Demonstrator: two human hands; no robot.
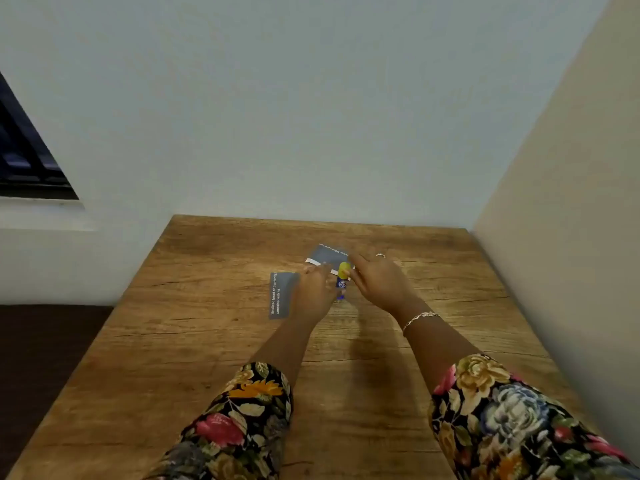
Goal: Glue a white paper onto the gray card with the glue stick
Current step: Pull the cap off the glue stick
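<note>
Head view, where both arms reach forward over a wooden table (214, 341):
Table: it fills the lower half, its far edge against a pale wall and its right edge against a beige wall; a dark window sits at the left.
Glue stick: the glue stick (342, 280) stands upright between the two hands, toward the far edge near the middle, blue body with a yellow top.
Left hand: the left hand (313, 294) lies just left of the stick, fingers bent toward it and blurred; I cannot tell whether it grips the stick or only rests beside it.
Right hand: the right hand (379, 284) comes in from the right, fingers curled near the yellow top, a ring on one finger; whether it clasps the top I cannot tell.
Gray card, far: one gray card (329, 254) lies flat beyond the stick, close to the far edge, with white print along its upper border.
White paper: a white paper strip (313, 261) lies at that card's left side.
Gray card, left: a second gray card (281, 295) lies just left of the left hand, white print running lengthwise.
Bracelet: a silver bracelet (419, 319) circles the right wrist.
Sleeves: floral sleeves (502, 417) cover both forearms near the front edge.
</note>
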